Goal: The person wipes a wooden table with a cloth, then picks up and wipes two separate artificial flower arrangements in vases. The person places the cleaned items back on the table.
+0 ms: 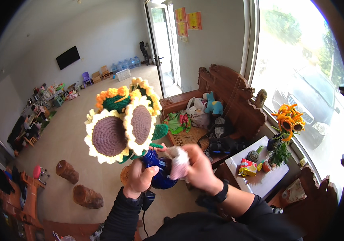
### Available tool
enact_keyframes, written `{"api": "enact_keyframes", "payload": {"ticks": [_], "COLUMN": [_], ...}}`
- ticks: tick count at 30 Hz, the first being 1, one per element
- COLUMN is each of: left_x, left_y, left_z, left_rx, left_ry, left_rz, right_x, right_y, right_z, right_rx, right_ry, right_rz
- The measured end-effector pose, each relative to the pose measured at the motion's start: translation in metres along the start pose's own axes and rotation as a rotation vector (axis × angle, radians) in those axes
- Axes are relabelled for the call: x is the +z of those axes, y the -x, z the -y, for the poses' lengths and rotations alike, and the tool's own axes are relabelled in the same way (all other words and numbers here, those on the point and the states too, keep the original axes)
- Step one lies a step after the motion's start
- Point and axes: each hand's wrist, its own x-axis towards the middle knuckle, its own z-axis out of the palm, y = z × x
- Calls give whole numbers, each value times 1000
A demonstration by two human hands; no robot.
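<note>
My left hand (140,177) grips a dark blue glossy vase (163,181) around its neck, holding it up off the floor. Out of the vase rise several crocheted sunflowers (109,136) with brown centres and cream or orange petals. A green crocheted leaf (160,131) sticks out to their right. Pinched in my right hand (200,168) is a bunched white and pink cloth (179,164), which is against or very close to the vase's right side. The cloth covers part of the vase, and the flowers hide its mouth.
To the right, a white-topped side table (261,180) bears a second vase of orange flowers (289,120), a red and yellow packet (247,167) and a grey-green pot (253,156). A carved wooden sofa (232,87) holds bags and a blue stuffed toy (213,104). Log stools (87,196) stand at left.
</note>
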Motion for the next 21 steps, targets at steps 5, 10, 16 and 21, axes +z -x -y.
{"api": "enact_keyframes", "payload": {"ticks": [5, 10, 16, 21], "left_x": [11, 28, 27, 13], "left_y": [3, 7, 25, 34], "left_z": [0, 2, 22, 28], "left_rx": [-52, 128, 58, 135], "left_ry": [148, -177, -195, -93], "left_rz": [-53, -231, -171, -275], "right_x": [10, 1, 0, 14], "right_y": [14, 0, -15, -39], "right_z": [-2, -24, -58, -68], "right_rx": [-548, -371, 273, 676], "right_ry": [472, 455, 10, -623], "right_rz": [208, 418, 466, 741]}}
